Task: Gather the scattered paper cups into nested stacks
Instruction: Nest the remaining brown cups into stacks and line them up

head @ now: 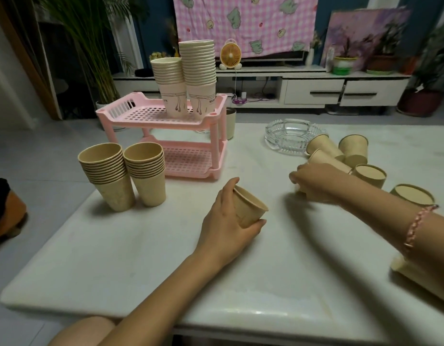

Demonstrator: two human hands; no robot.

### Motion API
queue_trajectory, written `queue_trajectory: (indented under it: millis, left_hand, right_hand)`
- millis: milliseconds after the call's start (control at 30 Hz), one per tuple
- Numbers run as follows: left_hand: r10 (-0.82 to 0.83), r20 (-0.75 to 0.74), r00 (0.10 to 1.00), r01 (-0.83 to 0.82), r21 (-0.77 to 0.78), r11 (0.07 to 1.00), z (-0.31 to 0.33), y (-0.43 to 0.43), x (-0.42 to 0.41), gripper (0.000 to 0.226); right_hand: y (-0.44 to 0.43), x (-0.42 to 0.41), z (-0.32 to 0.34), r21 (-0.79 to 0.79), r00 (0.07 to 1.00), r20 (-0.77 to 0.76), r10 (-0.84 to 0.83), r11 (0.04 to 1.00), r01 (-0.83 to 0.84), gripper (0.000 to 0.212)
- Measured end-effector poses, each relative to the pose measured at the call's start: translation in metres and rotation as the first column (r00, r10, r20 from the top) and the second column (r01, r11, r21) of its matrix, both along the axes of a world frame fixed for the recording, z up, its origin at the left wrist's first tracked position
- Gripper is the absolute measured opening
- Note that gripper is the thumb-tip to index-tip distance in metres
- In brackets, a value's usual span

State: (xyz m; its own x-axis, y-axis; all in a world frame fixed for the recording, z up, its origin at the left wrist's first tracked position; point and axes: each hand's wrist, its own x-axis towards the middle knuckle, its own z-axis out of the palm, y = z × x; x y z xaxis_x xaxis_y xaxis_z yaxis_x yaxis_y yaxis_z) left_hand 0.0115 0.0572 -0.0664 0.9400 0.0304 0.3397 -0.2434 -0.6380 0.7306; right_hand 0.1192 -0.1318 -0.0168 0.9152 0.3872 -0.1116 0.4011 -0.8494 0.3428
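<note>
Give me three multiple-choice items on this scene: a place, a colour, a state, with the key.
1. Where do the white stacks stand?
A. in the ashtray
B. on the rack's top shelf
C. on the floor

2. What colour is the rack?
A. green
B. black
C. pink

3. What does the left hand do?
A. grips a brown cup
B. lies flat
C. holds the ashtray

Key: 1 B, they stand on its grid; 2 C, its frame is pink; 3 A, it curls round the cup.
</note>
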Motion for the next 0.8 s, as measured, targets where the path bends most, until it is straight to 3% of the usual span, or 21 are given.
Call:
queue_trajectory:
  millis: [67,133,200,267,300,333,367,500,600,633,667,767,800]
  left_hand:
    - [-0.011,-0.002,1.0,0.011,-0.021,1.0,-0.001,0.004,-0.003,0.089]
    - [-0.01,-0.003,1.0,0.01,-0.064,0.998,-0.003,0.009,-0.01,0.09]
    - [0.032,0.003,0.999,-0.032,-0.146,0.989,-0.002,0.013,-0.024,0.088]
    - [0.041,-0.009,0.999,-0.042,-0.217,0.975,-0.003,0.012,-0.026,0.087]
    - [0.04,-0.012,0.999,-0.042,-0.234,0.971,-0.002,0.01,-0.027,0.087]
    - [0.042,-0.015,0.999,-0.044,-0.239,0.97,0.0,0.005,-0.03,0.087]
    - [0.033,-0.018,0.999,-0.036,-0.221,0.975,0.0,0.002,-0.029,0.088]
    - [-0.021,-0.001,1.0,0.021,-0.041,0.999,-0.002,-0.025,-0.036,0.092]
    - [-0.069,-0.014,0.997,0.067,-0.124,0.99,0.0,-0.044,-0.041,0.093]
    - [-0.083,-0.019,0.996,0.079,-0.163,0.984,0.0,-0.049,-0.042,0.095]
    - [-0.098,-0.016,0.995,0.093,-0.187,0.978,0.0,-0.053,-0.044,0.096]
    - [-0.132,0.01,0.991,0.132,-0.18,0.975,0.0,-0.059,-0.048,0.095]
    - [-0.139,0.018,0.99,0.14,-0.166,0.976,0.001,-0.06,-0.048,0.093]
  right_hand:
    - [0.004,0.001,0.003,0.055,0.998,0.057,0.031,0.998,-0.034,0.024]
    - [0.009,-0.01,0.013,0.321,0.994,0.074,0.079,0.942,-0.099,0.029]
    - [0.016,-0.038,0.028,0.67,0.981,0.142,0.129,0.717,-0.191,0.018]
    - [0.02,-0.067,0.035,0.927,0.989,0.119,0.082,0.348,-0.141,0.006]
    - [0.022,-0.082,0.035,0.982,0.993,0.083,0.079,0.161,-0.095,0.007]
    - [0.021,-0.096,0.035,0.997,0.994,0.06,0.089,0.036,-0.063,0.008]
    - [0.022,-0.107,0.032,0.999,0.995,0.035,0.092,-0.026,-0.033,0.009]
    - [0.006,-0.131,0.017,0.993,0.994,-0.033,0.103,-0.109,0.044,0.011]
    - [-0.011,-0.136,0.014,0.97,0.985,-0.11,0.132,-0.203,0.136,0.011]
    - [-0.014,-0.137,0.011,0.969,0.979,-0.131,0.158,-0.189,0.16,0.011]
    - [-0.015,-0.139,0.007,0.979,0.973,-0.135,0.187,-0.128,0.16,0.012]
    - [-0.013,-0.146,-0.008,0.984,0.956,-0.087,0.279,0.174,0.039,0.02]
    - [-0.015,-0.147,-0.011,0.977,0.949,-0.083,0.303,0.215,0.017,0.021]
